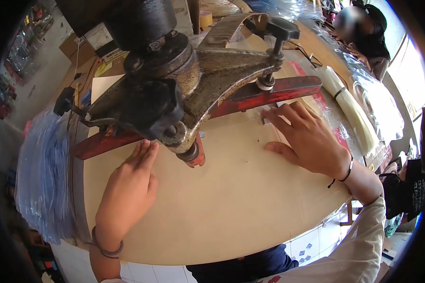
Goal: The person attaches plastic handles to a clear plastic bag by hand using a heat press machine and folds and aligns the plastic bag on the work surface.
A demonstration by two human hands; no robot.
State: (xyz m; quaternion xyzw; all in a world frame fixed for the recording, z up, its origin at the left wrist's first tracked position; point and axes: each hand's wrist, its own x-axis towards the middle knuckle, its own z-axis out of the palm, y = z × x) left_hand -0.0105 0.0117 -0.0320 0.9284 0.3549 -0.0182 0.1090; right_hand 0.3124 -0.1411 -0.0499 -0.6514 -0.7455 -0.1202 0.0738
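A tan sheet or board (212, 212) lies in front of me, its near edge curved by the lens. Over it stands a worn metal press head (212, 85) with black knobs and a long red bar (274, 92). My left hand (127, 193) rests on the tan surface, fingers stretched forward and close together, their tips near the red bar's left part. My right hand (307, 139) is on the right side of the surface, thumb apart and fingers bent forward below the bar. By its fingertips is a small clear piece (265, 121), partly hidden.
Stacked clear plastic sleeves (45, 179) hang at the left. A bundle of pale strips (352, 111) lies at the right, beside more clear plastic (380, 108). Another person (370, 37) in dark clothes is at the far right of the bench. Cardboard boxes (97, 45) stand behind the press.
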